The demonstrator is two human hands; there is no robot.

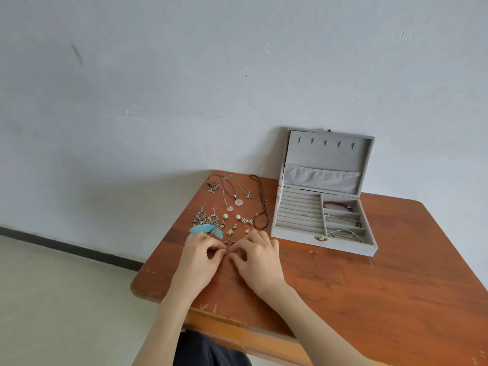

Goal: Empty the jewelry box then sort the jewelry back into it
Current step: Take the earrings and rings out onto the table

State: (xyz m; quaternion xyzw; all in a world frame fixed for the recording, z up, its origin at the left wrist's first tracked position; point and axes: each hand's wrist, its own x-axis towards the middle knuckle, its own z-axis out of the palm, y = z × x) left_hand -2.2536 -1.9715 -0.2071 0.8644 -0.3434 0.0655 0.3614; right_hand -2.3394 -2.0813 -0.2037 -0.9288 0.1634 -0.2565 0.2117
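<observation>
Both hands, left (203, 256) and right (254, 256), pinching fingertips together over what seems a tiny earring (230, 242) on the near bench (343, 286), left of the jewelry box (323, 243): light, slippery, fragile; best pinched by its frame.

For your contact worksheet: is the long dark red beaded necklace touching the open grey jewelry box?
Apart. The head view shows bare wooden table between the necklace and box.

Grey jewelry box (298, 235), reddish-brown table (369, 299), seemingly turquoise feather earrings (203, 229).
</observation>
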